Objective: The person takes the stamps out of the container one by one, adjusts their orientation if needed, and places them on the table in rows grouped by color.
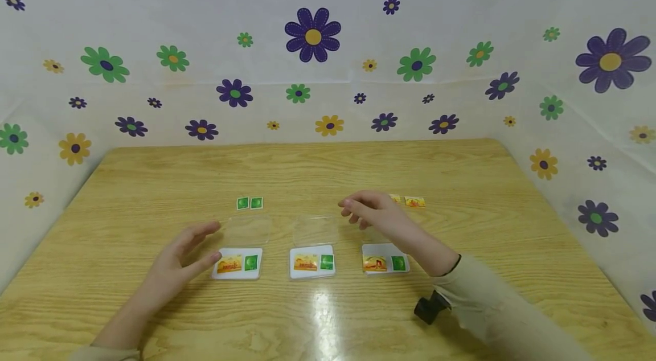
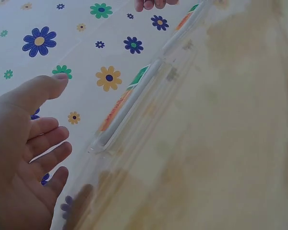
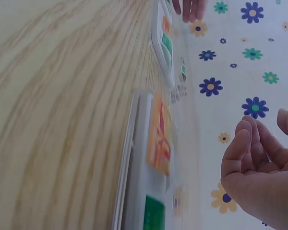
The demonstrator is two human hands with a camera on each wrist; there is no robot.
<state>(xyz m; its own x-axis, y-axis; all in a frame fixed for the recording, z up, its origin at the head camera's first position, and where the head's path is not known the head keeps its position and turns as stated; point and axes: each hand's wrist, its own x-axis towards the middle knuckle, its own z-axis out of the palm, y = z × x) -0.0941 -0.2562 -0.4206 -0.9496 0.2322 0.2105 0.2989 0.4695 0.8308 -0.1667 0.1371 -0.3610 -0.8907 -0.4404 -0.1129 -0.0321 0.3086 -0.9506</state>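
Observation:
Three small flat cases lie open in a row: a left case (image 1: 238,274), a middle case (image 1: 312,275) and a right case (image 1: 400,250). Each has a white base bearing one orange stamp-like picture and one green one, with its clear lid (image 1: 251,230) folded back. My left hand (image 1: 179,264) hovers at the left case, fingers spread and nothing in them. Over the right case's lid hangs my right hand (image 1: 376,216), its fingers loosely bent; the right wrist view shows the palm side of this hand (image 3: 264,163) bare. The right forearm partly hides that lid.
Behind the left case lie two green stamp-like pieces (image 1: 249,203). Orange pieces (image 1: 415,201) lie at the back right, partly covered by the right hand. A flowered cloth (image 1: 312,93) rises along the back and sides of the wooden table (image 1: 307,173).

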